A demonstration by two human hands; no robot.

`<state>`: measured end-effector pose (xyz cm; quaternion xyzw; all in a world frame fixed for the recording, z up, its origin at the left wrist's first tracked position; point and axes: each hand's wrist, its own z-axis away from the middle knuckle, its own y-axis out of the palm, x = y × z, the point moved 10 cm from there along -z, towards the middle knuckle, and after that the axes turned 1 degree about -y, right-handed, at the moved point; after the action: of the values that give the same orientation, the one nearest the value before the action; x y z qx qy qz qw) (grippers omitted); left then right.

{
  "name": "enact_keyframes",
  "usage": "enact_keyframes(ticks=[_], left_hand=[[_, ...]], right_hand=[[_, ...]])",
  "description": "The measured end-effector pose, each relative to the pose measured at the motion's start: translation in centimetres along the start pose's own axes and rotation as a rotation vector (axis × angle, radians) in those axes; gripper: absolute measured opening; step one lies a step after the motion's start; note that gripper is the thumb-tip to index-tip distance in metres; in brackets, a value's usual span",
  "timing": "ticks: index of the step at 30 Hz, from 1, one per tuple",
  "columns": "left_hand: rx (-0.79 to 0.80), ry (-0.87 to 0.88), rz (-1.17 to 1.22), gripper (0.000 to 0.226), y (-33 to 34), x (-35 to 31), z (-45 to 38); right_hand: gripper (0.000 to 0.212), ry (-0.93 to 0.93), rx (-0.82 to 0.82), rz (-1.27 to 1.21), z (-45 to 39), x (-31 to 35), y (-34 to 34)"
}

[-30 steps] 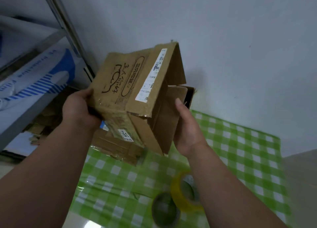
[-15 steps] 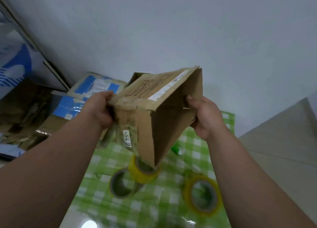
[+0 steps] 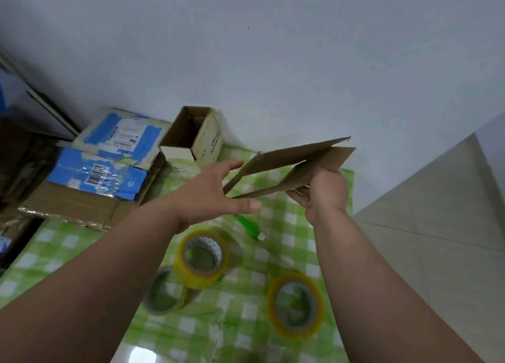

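A brown cardboard box (image 3: 289,166), partly flattened, hangs tilted over the far side of the table. My right hand (image 3: 325,193) grips its near right edge from below, fingers curled round the cardboard. My left hand (image 3: 216,193) is spread flat with straight fingers just left of the box's lower corner; whether it touches the cardboard cannot be told.
The green checked tablecloth (image 3: 289,220) carries three tape rolls (image 3: 202,258) (image 3: 296,305) (image 3: 164,294) and a green pen-like tool (image 3: 247,224). An upright open box (image 3: 191,135) stands by the wall. Taped cartons (image 3: 109,157) are stacked at left. Tiled floor lies at right.
The box has dropped lower and collapsed flatter. My left hand has let go of it and spread out. The view has tilted down toward the table.
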<state>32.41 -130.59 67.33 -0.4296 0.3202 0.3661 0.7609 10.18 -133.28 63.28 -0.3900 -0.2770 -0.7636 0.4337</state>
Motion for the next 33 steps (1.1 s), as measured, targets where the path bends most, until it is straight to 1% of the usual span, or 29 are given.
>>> enact_keyframes(ticks=[1,2,3,4,6,7,9,10,12,14,16,17,18,19,21,22,23,25,27,31,33], left_hand=[[-0.037,0.022,-0.025,0.067,-0.4,-0.2,-0.3],[-0.099,0.039,-0.009,0.045,-1.3,-0.2,-0.5],[-0.159,0.028,0.033,0.029,-2.4,-0.1,-0.8],[-0.202,-0.003,0.072,0.021,-3.5,0.4,-1.1],[-0.245,-0.077,0.091,0.017,-4.9,1.8,-2.1],[-0.265,-0.100,0.046,0.016,-5.5,2.1,-2.6],[-0.333,-0.129,-0.117,0.009,-6.4,2.4,-3.6],[-0.383,-0.122,-0.200,0.014,-7.0,2.1,-3.9],[-0.490,-0.077,-0.306,0.024,-8.3,1.2,-4.6],[-0.588,-0.037,-0.351,0.028,-9.8,0.4,-5.1],[-0.634,-0.048,-0.343,0.028,-10.6,0.4,-5.7],[-0.630,-0.067,-0.312,0.028,-10.5,0.9,-6.0],[-0.622,-0.088,-0.265,0.028,-10.3,1.3,-6.3],[-0.619,-0.106,-0.210,0.027,-10.0,1.8,-6.4],[-0.637,-0.107,-0.125,0.027,-9.4,2.3,-6.3],[-0.633,-0.087,-0.096,0.027,-9.0,2.2,-6.2],[-0.611,-0.064,-0.086,0.026,-8.5,2.1,-6.3],[-0.541,-0.027,-0.145,0.022,-7.1,1.8,-6.5],[-0.484,-0.005,-0.170,0.021,-6.4,1.9,-6.6],[-0.323,-0.008,0.017,0.023,-5.7,2.5,-6.9],[-0.271,-0.022,0.045,0.027,-5.6,2.8,-6.9]], right_hand=[[0.016,0.002,0.005,0.018,-0.2,0.0,0.3],[0.019,0.003,0.010,0.048,-0.4,0.0,0.5],[0.022,-0.001,0.017,0.089,-0.5,0.1,0.7],[0.025,-0.010,0.024,0.142,-0.7,0.2,0.8],[0.029,-0.042,0.036,0.269,-0.9,0.5,1.0],[0.029,-0.061,0.045,0.322,-0.9,0.6,1.2],[0.027,-0.104,0.057,0.428,-0.9,0.9,1.5],[0.024,-0.140,0.061,0.503,-0.9,1.2,1.6],[0.017,-0.250,0.097,0.748,-0.7,2.2,2.2],[0.012,-0.356,0.186,1.091,-0.4,2.6,3.0],[0.006,-0.387,0.251,1.336,-0.1,2.2,3.4],[0.005,-0.383,0.261,1.401,0.0,1.9,3.4],[0.016,-0.392,0.258,1.424,0.0,1.6,3.4],[0.033,-0.413,0.242,1.398,0.0,1.5,3.3],[0.063,-0.483,0.203,1.217,0.4,1.9,3.3],[0.070,-0.522,0.204,1.130,0.6,2.2,3.4],[0.071,-0.555,0.225,1.083,0.7,2.2,3.7],[0.068,-0.603,0.282,1.096,0.9,1.9,4.3],[0.066,-0.641,0.297,1.106,0.7,1.8,4.6],[0.065,-0.635,0.369,1.107,0.3,1.2,5.6],[0.074,-0.616,0.387,1.142,0.0,0.7,5.8]])
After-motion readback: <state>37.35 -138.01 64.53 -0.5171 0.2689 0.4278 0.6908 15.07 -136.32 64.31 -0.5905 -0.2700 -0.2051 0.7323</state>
